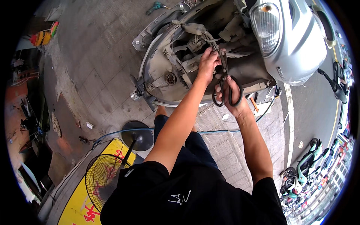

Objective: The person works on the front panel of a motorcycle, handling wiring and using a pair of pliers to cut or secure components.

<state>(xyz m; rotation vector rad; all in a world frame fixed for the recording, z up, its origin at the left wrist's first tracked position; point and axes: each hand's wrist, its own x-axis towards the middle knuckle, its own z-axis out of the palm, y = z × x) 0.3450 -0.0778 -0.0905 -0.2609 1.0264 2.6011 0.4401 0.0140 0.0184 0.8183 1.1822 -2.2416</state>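
Observation:
In my right hand (234, 95) is a pair of black-handled scissors (237, 98), fingers in the loops and blades pointing up beside my left hand. My left hand (208, 65) is closed around part of a wiring bundle (195, 30) inside an opened scooter body (153, 67), close to the scissor blades. The exact strand it holds is too small to make out. At the right of the dusty, exposed interior is a silver front panel (296, 52) with a clear lamp (266, 28).
A green power drill (155, 6) lies on the pavement behind the scooter. An orange-handled tool (254, 105) lies to my right. A standing fan (98, 176) is at lower left, with a blue hose (202, 131) crossing the ground. Parked scooters (300, 168) line the road at right.

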